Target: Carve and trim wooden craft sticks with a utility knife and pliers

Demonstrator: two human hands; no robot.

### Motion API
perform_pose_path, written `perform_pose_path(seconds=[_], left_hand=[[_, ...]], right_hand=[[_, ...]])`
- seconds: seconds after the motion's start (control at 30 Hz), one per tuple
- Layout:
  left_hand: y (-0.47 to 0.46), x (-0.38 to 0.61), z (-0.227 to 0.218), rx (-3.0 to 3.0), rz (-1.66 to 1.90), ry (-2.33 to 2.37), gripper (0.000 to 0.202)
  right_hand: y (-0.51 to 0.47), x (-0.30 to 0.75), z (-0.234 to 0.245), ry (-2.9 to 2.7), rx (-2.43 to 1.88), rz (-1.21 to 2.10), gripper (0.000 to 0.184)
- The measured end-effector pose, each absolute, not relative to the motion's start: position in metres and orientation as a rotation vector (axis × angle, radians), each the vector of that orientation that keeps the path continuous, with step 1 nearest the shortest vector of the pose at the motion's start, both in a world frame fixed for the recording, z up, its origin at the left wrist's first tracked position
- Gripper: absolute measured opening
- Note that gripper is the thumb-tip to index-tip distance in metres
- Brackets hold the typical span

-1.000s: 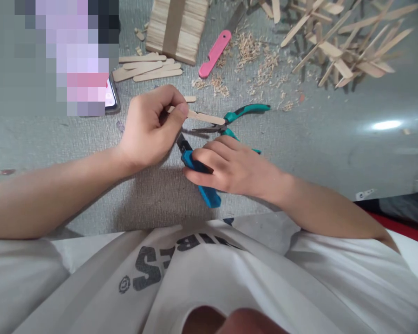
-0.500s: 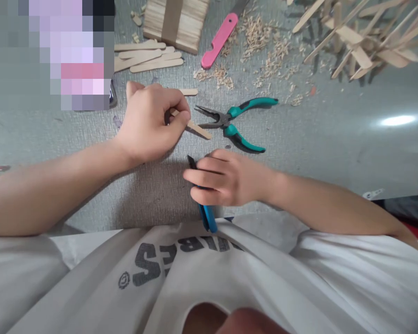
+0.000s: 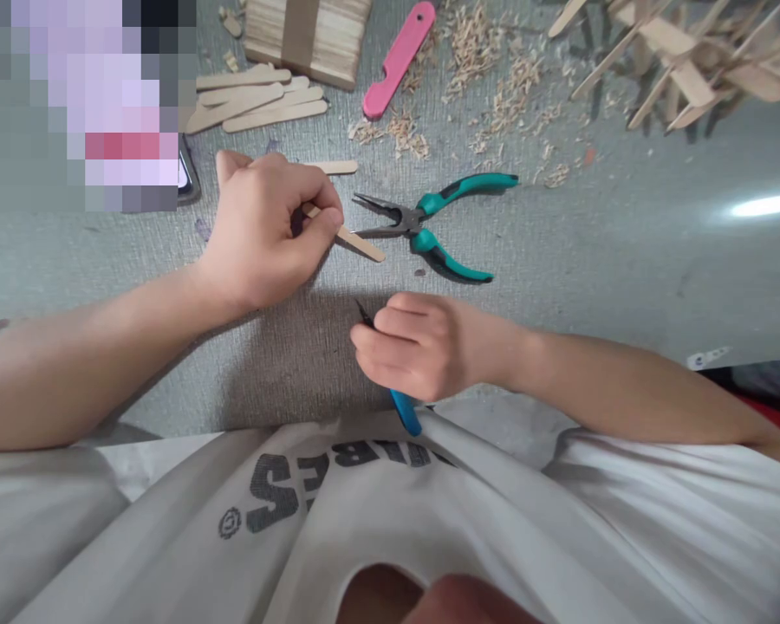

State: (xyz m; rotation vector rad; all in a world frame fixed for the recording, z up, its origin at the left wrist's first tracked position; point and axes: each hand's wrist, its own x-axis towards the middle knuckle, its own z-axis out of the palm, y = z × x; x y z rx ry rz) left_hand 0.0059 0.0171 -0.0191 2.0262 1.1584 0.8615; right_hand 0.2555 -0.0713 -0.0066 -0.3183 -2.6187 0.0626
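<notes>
My left hand is closed in a pinch on a flat wooden craft stick, whose free end points right and down toward the pliers. My right hand is wrapped round a blue-handled cutter; its dark tip pokes out above the fingers and the blue handle end shows below, near my white shirt. Teal-handled needle-nose pliers lie on the grey mat just right of the stick, untouched.
A banded bundle of craft sticks and several loose sticks lie at the top. A pink folding knife, wood shavings, a glued stick structure at top right, and a phone edge.
My right hand has drawn back toward my body with the cutter, away from the stick. My left hand has tilted the stick's free end downward. The view has shifted slightly.
</notes>
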Motion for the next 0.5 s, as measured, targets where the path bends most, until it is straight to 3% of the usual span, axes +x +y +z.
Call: perform_pose_path(seconds=[0.1, 0.2, 0.5], left_hand=[[0.016, 0.004, -0.017, 2.083, 0.826, 1.114, 0.018], [0.016, 0.004, -0.016, 2.152, 0.773, 1.069, 0.017], [0.022, 0.005, -0.027, 2.268, 0.652, 1.063, 0.018]], right_hand=[[-0.064, 0.260, -0.009, -2.481, -0.514, 0.396, 0.028], [-0.063, 0.259, -0.011, -2.399, -0.554, 0.589, 0.022], [-0.096, 0.244, -0.012, -2.586, -0.330, 0.290, 0.021]])
